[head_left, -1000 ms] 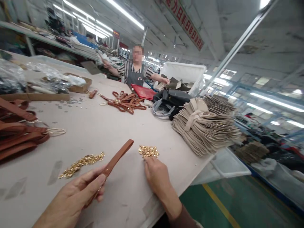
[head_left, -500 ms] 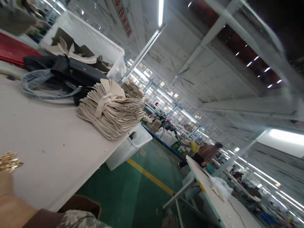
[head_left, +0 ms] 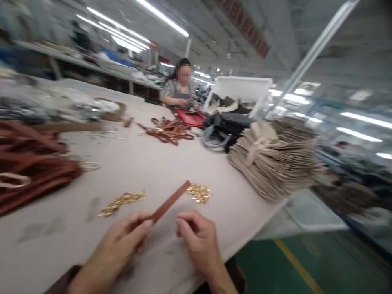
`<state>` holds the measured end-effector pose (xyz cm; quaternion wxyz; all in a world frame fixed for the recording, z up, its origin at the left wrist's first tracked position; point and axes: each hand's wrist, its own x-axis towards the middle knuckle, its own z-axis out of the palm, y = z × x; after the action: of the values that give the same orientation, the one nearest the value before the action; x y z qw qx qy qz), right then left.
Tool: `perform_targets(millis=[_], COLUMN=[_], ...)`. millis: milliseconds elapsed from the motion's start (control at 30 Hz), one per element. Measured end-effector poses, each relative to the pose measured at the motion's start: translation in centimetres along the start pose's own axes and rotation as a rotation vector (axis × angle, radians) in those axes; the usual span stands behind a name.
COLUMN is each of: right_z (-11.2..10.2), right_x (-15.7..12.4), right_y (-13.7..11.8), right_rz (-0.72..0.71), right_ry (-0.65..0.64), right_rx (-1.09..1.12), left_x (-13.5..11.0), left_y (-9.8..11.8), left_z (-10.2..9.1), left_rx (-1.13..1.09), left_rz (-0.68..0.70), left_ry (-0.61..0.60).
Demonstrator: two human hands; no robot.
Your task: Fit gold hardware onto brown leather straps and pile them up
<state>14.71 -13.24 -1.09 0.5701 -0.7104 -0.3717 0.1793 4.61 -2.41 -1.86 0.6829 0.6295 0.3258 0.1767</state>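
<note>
My left hand (head_left: 122, 245) is closed round one end of a brown leather strap (head_left: 171, 201), which points up and to the right over the table (head_left: 147, 163). My right hand (head_left: 199, 241) is just to its right, fingers curled together in a pinch; what they hold, if anything, is too small and blurred to make out. A small heap of gold metal fittings (head_left: 199, 192) lies beyond the right hand. A longer row of gold fittings (head_left: 122, 202) lies beyond the left hand. The view is smeared by motion.
A pile of brown straps (head_left: 33, 167) lies at the left, another bunch of straps (head_left: 167, 130) farther back. A stack of beige pieces (head_left: 275, 159) sits at the table's right edge, dark bags (head_left: 225, 126) behind it. Another person (head_left: 180, 87) works at the far end.
The camera swung far right to the aisle, then back to the table. My right hand has drawn back from the gold heap and curled up beside the strap.
</note>
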Motion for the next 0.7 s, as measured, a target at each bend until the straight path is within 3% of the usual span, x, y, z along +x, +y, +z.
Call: perform_targets(millis=[33,100,367,700], right_z=[0.5,1.1,2.7,2.6], right_x=[-0.2,-0.5,-0.7,-0.1], right_y=[0.4,0.7,-0.6,0.6], right_rz=[0.014,-0.025,-0.343,-0.447], right_ry=[-0.037,-0.091,-0.081,-0.071], right_rx=[0.062,0.126,-0.108,-0.121], left_x=[-0.9,-2.3,-2.8,-3.0], left_y=[0.1,0.6,1.4,0.6], left_z=[-2.2,-4.1,-2.6,-2.8], left_rx=[0.024,0.054,0.111,0.195], left_rz=[-0.003,0.019,0.197,0.326], left_ry=[0.034,0.038,0.048,0.072])
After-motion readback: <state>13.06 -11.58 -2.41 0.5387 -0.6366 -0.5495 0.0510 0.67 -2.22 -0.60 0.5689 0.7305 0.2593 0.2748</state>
